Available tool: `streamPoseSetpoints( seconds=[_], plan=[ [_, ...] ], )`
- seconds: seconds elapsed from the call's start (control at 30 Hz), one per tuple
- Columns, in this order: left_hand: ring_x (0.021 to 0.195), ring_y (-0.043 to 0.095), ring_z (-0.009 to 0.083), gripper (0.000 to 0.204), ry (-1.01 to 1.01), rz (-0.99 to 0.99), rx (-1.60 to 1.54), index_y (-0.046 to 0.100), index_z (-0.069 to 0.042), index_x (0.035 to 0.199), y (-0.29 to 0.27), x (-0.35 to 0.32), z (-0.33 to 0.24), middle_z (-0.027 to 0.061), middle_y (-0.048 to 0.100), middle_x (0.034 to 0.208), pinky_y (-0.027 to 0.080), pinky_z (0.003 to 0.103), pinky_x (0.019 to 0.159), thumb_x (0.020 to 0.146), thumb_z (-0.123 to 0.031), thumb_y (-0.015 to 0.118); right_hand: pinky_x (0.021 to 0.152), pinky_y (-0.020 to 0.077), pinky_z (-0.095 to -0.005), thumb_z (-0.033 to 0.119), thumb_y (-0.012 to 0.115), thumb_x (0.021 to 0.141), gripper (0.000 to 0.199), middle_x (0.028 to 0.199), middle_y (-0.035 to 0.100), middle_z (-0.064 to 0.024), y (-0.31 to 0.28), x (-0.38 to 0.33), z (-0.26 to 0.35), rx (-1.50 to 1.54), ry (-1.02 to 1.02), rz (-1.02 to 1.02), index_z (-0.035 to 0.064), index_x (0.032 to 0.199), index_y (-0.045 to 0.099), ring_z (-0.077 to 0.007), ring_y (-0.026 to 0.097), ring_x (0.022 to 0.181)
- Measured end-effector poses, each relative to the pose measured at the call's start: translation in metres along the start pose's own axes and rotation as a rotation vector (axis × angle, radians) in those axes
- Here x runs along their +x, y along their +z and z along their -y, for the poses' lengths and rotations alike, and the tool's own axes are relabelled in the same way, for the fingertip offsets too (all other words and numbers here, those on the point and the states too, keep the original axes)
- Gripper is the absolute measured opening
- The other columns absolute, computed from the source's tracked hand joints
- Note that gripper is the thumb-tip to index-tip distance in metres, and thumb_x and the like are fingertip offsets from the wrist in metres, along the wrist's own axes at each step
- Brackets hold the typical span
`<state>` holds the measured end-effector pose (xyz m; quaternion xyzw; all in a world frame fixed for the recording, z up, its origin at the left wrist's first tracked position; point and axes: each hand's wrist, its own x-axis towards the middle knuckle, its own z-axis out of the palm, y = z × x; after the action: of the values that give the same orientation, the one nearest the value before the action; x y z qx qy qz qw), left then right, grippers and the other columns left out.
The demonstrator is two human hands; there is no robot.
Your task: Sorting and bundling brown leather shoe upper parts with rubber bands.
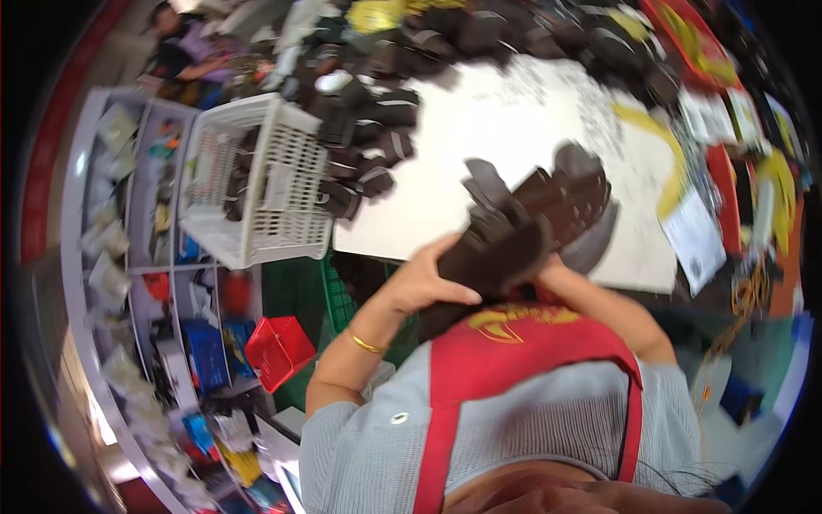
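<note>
I hold a bundle of dark brown, curved flat pieces (505, 257) close to my chest, at the near edge of the white table (599, 265). My left hand (428, 278) is wrapped round its left side, with the thumb on the near face. On the other side my right hand (550, 271) grips the bundle, its fingers mostly hidden behind the brown pieces. Just beyond lies a loose pile of similar dark brown pieces (569, 193), some rounded at the end. What exactly the pieces are, I cannot tell.
A white plastic basket (291, 184) with brown pieces inside stands at the left. Bundled dark pieces (479, 34) crowd the table's far edge. Red trays (693, 43), papers (692, 236) and yellow strips line the right. Shelving (133, 265) fills the left; a person (184, 51) sits beyond.
</note>
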<state>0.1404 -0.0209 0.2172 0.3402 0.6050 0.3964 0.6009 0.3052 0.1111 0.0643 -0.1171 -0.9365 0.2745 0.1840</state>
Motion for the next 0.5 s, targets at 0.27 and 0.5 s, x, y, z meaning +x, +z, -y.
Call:
streamPoseSetpoints(
  seconds=[0.27, 0.5],
  plan=[
    [0.12, 0.049, 0.0169, 0.096, 0.018, 0.343, -0.036, 0.035, 0.002, 0.143, 0.002, -0.025, 0.001, 0.0091, 0.053, 0.132, 0.038, 0.032, 0.105, 0.062, -0.007, 0.086, 0.063, 0.0501, -0.0255, 0.044, 0.036, 0.103, 0.051, 0.082, 0.064, -0.005, -0.047, -0.004, -0.002, 1.42, 0.8, 0.108, 0.0074, 0.134, 0.053, -0.0113, 0.058, 0.073],
    [0.114, 0.055, 0.0185, 0.075, -0.199, 0.432, 0.241, 0.049, 0.002, 0.13, 0.003, -0.014, -0.011, 0.0121, 0.061, 0.12, 0.044, 0.032, 0.101, 0.066, -0.013, 0.085, 0.047, 0.0408, -0.0318, 0.048, 0.068, 0.083, 0.041, 0.057, 0.055, -0.0071, -0.191, 0.088, 0.085, 0.552, -0.566, 0.494, 0.0108, 0.098, 0.075, -0.0234, 0.058, 0.052]
  ],
)
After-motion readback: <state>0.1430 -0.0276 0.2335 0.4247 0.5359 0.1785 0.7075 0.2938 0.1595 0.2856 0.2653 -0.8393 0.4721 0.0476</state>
